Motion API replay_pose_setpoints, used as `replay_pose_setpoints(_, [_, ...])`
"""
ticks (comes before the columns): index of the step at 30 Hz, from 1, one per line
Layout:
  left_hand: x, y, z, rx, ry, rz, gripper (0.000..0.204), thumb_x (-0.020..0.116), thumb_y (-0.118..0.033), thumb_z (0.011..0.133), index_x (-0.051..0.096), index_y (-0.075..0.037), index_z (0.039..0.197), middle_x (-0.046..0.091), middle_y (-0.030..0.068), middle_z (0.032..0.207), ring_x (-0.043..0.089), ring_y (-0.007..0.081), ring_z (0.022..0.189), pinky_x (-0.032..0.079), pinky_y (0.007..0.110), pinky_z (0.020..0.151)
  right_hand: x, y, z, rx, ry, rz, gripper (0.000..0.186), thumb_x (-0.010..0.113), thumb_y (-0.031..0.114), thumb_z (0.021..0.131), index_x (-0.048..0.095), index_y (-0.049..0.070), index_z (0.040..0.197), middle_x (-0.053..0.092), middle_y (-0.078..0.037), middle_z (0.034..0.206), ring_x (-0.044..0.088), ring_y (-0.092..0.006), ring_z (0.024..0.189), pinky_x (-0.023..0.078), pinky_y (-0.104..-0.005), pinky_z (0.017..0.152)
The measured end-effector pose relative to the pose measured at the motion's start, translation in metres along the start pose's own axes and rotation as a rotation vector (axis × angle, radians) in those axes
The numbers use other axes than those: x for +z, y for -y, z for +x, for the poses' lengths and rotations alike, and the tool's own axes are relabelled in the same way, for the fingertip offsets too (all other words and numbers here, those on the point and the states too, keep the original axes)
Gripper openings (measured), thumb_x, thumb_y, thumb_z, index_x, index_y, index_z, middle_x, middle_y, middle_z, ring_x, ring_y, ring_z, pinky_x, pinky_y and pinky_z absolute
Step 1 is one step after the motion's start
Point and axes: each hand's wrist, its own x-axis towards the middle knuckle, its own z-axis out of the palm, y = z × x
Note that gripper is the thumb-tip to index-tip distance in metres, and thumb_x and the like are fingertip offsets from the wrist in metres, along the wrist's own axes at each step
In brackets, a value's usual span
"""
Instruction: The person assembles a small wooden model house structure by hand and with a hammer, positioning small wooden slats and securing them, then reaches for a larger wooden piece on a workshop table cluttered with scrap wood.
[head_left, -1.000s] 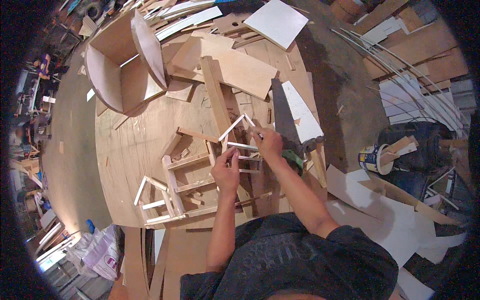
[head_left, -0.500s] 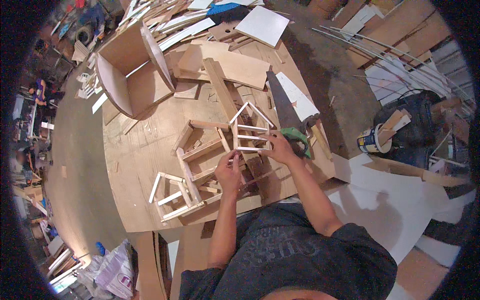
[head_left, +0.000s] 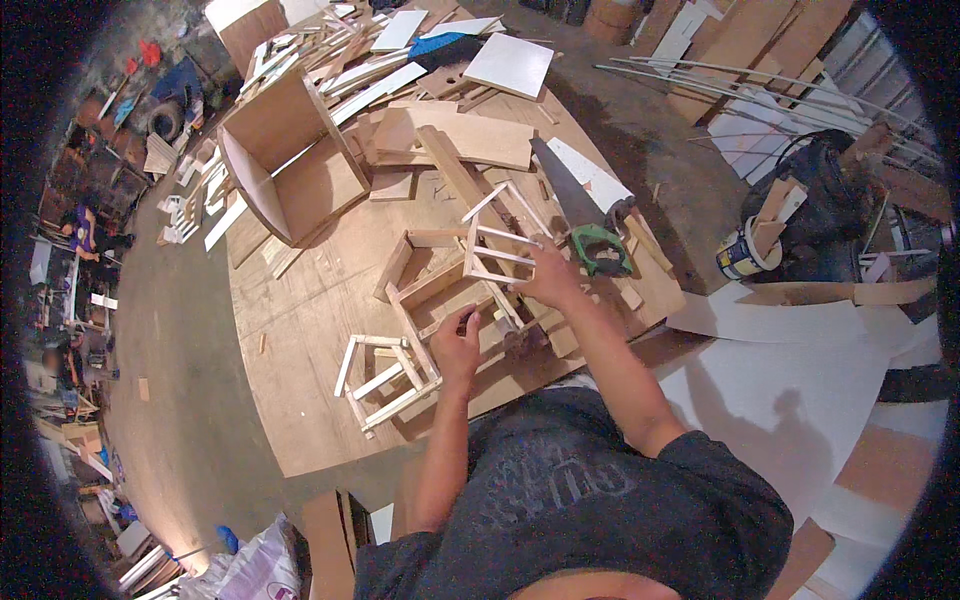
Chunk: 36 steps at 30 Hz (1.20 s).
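A small house-shaped frame of pale wooden strips (head_left: 507, 234) is in my right hand (head_left: 552, 277), gripped at its right side and held tilted above the bench. My left hand (head_left: 457, 345) is apart from it, fingers curled together; whatever they may hold is too small to tell. Below and to the left of the held frame lies a larger house-shaped wooden frame (head_left: 420, 287). A second small frame of pale strips (head_left: 378, 384) rests at the larger one's near left end.
A plywood-topped bench (head_left: 300, 350) carries an open wooden box (head_left: 285, 165), a plank (head_left: 450, 170), a dark saw blade (head_left: 565, 182) and a green tool handle (head_left: 612, 262). Scrap strips (head_left: 320, 50) heap at the back. On the right stands a bucket (head_left: 745, 252) of offcuts.
My right hand has lifted the small frame slightly up and away, tilting it. My left hand has let go of the frame's lower corner and sits apart. The whole view has shifted a little.
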Motion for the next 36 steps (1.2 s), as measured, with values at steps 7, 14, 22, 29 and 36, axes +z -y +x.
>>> replay_pose_setpoints(7, [-0.021, 0.009, -0.016, -0.026, 0.051, -0.005, 0.021, 0.074, -0.016, 0.096, 0.078, -0.005, 0.114, 0.079, 0.0142, 0.100, 0.076, 0.0220, 0.085, 0.059, 0.034, 0.079, 0.016, 0.025, -0.025, -0.023, 0.049, -0.160, 0.076, 0.094, 0.031, 0.068, 0.065, 0.013, 0.135, 0.043, -0.017, 0.158, 0.052, -0.0400, 0.137, 0.047, -0.0493, 0.112])
replay_pose_setpoints(14, [-0.021, 0.009, -0.022, 0.007, 0.099, -0.007, 0.019, 0.075, -0.014, 0.094, 0.078, -0.006, 0.112, 0.078, 0.0135, 0.103, 0.075, 0.0234, 0.088, 0.059, 0.035, 0.081, 0.023, 0.000, -0.035, -0.273, -0.247, -0.186, 0.056, 0.086, 0.027, 0.080, 0.067, 0.011, 0.130, 0.053, -0.018, 0.148, 0.061, -0.0368, 0.124, 0.051, -0.0485, 0.105])
replay_pose_setpoints(22, [0.002, 0.022, -0.026, 0.035, 0.201, 0.025, 0.022, 0.077, -0.017, 0.092, 0.079, -0.008, 0.112, 0.078, 0.0125, 0.106, 0.075, 0.0252, 0.093, 0.059, 0.037, 0.084, -0.004, -0.034, -0.097, -0.043, -0.266, 0.156, 0.033, 0.076, 0.019, 0.090, 0.071, 0.006, 0.121, 0.074, -0.016, 0.107, 0.075, -0.0292, 0.095, 0.060, -0.0395, 0.084])
replay_pose_setpoints(29, [0.020, 0.004, -0.022, 0.084, 0.252, 0.061, 0.020, 0.077, -0.012, 0.089, 0.078, -0.006, 0.108, 0.077, 0.0145, 0.102, 0.075, 0.0280, 0.093, 0.058, 0.037, 0.086, 0.002, -0.038, -0.123, 0.092, -0.238, 0.313, 0.024, 0.072, 0.012, 0.093, 0.074, 0.003, 0.115, 0.077, -0.016, 0.108, 0.077, -0.0253, 0.098, 0.060, -0.0360, 0.083])
replay_pose_setpoints(36, [0.036, 0.001, -0.007, 0.125, 0.127, -0.028, 0.018, 0.075, -0.011, 0.092, 0.078, -0.004, 0.108, 0.077, 0.0138, 0.100, 0.075, 0.0264, 0.092, 0.057, 0.036, 0.085, -0.016, -0.024, -0.112, 0.062, -0.290, 0.340, 0.023, 0.074, 0.016, 0.092, 0.075, 0.003, 0.112, 0.077, -0.016, 0.104, 0.076, -0.0297, 0.098, 0.058, -0.0388, 0.087])
